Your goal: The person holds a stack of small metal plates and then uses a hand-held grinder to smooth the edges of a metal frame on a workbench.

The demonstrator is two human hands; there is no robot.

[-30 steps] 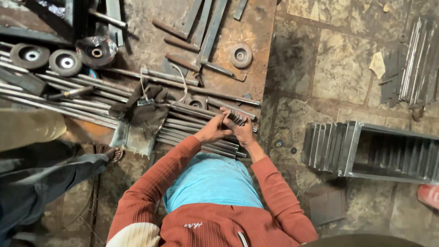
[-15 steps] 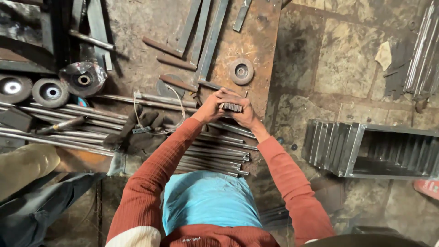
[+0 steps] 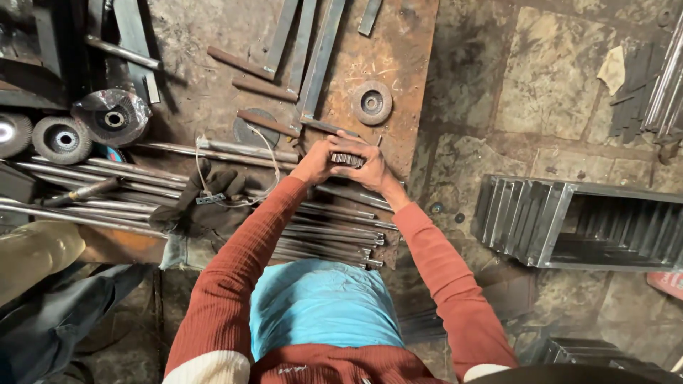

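Head view is showing my left hand point(image 3: 315, 162) and right hand point(image 3: 370, 167) gripping a small stack of short metal pieces point(image 3: 347, 159) above the rusty plate point(image 3: 398, 64), and I am risking them slipping apart.

Both arms reach straight out toward twelve o'clock in rust-red sleeves, elbows bent slightly outward. The left hand point(image 3: 315, 162) and right hand point(image 3: 368, 165) meet, fingers curled inward, thumbs on top, wrists angled toward each other.
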